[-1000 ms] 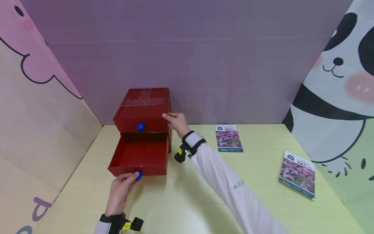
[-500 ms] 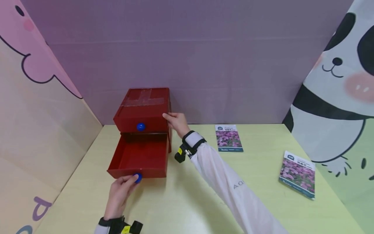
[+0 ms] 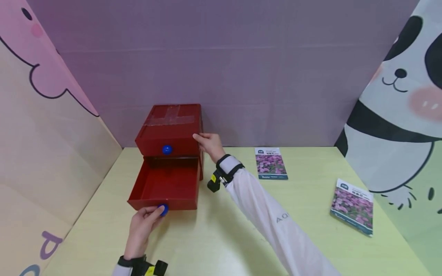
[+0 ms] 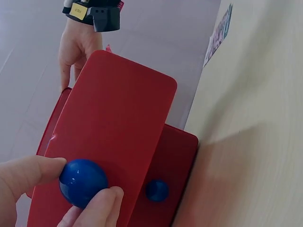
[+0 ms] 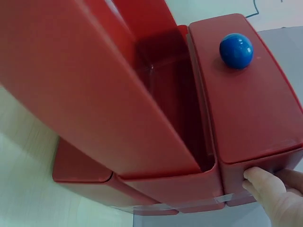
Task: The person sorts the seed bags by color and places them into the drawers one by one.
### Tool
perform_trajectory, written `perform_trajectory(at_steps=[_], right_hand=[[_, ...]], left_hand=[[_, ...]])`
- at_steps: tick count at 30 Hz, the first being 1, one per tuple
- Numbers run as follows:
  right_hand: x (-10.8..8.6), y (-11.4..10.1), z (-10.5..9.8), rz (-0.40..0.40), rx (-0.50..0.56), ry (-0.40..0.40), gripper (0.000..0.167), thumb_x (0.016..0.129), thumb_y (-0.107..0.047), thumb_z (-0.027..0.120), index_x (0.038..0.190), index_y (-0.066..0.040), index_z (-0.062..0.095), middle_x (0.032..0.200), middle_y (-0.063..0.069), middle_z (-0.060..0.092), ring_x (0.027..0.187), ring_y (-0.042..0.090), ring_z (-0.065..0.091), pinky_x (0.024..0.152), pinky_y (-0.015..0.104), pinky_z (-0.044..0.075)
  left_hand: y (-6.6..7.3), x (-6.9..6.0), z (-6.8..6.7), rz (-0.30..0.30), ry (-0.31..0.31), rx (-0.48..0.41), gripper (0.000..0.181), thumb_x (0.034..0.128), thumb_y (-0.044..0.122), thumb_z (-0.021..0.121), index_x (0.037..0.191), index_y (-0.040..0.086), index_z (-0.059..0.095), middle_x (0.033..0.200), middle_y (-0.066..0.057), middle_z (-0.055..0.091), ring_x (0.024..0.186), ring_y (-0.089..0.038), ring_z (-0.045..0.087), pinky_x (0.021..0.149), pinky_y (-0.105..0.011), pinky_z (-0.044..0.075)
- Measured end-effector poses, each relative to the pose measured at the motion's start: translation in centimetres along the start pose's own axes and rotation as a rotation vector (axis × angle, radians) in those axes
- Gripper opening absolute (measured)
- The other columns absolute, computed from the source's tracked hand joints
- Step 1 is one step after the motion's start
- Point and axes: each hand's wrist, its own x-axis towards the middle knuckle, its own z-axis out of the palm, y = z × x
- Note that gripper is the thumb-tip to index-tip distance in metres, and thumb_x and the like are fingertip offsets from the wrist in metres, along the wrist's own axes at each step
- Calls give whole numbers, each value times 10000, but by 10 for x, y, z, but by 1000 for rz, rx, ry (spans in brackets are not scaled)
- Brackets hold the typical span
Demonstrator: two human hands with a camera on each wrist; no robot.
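Sliding the drawer [image 3: 181,204] straight looks safest: my left hand [image 3: 141,226] pinches its knob [image 4: 84,182], uncurled right hand [image 3: 211,145] presses cabinet's [image 3: 168,131] right side.

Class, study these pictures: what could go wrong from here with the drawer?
The open drawer juts well out, its blue knob pinched by the left hand; pulled further, it might tip or drop. If the right hand, touching the upper side of the red cabinet, slipped off, the cabinet could shift forward.

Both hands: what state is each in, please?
Left hand: pinching the round blue knob on the open red drawer.
Right hand: touching the boxy red cabinet; grip unclear.
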Motion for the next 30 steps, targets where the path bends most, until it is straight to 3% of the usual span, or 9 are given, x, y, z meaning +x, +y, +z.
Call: perform_trajectory(at_steps=[3,5,12,15,18,21,24,27,30], right_hand=[[0,1,-1,-2,-1,5,453,853,-196,649,1216,55,552,1227,198,572,1104,279,573,943,366,464],[0,1,-2,-6,-5,5,457,849,-204,654,1207,63,557,1214,199,580,1096,278,578,936,362,469],[-1,2,-4,-29,-55,25,459,832,-237,672,1175,57,586,1171,193,608,1049,264,607,914,367,488],[-1,3,-5,-43,-108,35,477,820,-282,682,1168,34,601,1166,173,616,1020,246,622,899,356,499],[-1,4,-6,-71,-153,35,504,817,-322,679,1190,7,594,1164,155,622,997,234,627,872,329,513],[-1,6,-9,-107,-166,24,540,820,-352,670,1227,-12,567,1183,144,614,1009,234,624,865,313,514],[2,8,-14,-145,-190,35,567,818,-396,660,1240,-33,557,1219,123,595,1048,223,604,888,318,503],[3,9,-19,-190,-225,68,567,812,-418,658,1225,-39,573,1215,112,598,1080,223,577,916,334,483],[3,7,-23,-238,-247,96,539,812,-412,659,1202,-44,594,1189,109,616,1101,220,560,935,342,464]], left_hand=[[-24,18,-9,23,2,0,418,776,268,730,1003,-4,509,862,-15,675,781,-115,673,694,-254,557],[-21,16,-8,20,10,24,456,770,283,734,1024,-20,507,877,-33,672,793,-128,676,697,-253,557],[47,-32,14,-16,38,232,558,812,273,695,1124,-137,483,928,-130,663,765,-124,670,728,-271,555],[59,-39,18,-22,63,307,510,829,248,679,1121,-128,498,925,-132,664,726,-101,662,717,-267,557],[60,-40,19,-7,91,379,437,854,219,644,1105,-115,515,935,-172,657,728,-135,658,707,-295,563],[59,-41,18,34,146,450,439,854,245,638,1088,-111,531,955,-239,639,726,-184,649,669,-311,568],[59,-42,18,110,240,505,425,848,270,644,1061,-89,560,982,-265,628,720,-173,626,601,-237,537],[62,-43,19,208,335,527,375,855,281,638,1044,-38,585,993,-223,634,738,-58,565,582,-103,465],[66,-43,24,318,372,491,344,852,267,645,1063,1,594,1017,-160,640,753,49,510,620,-11,418]])
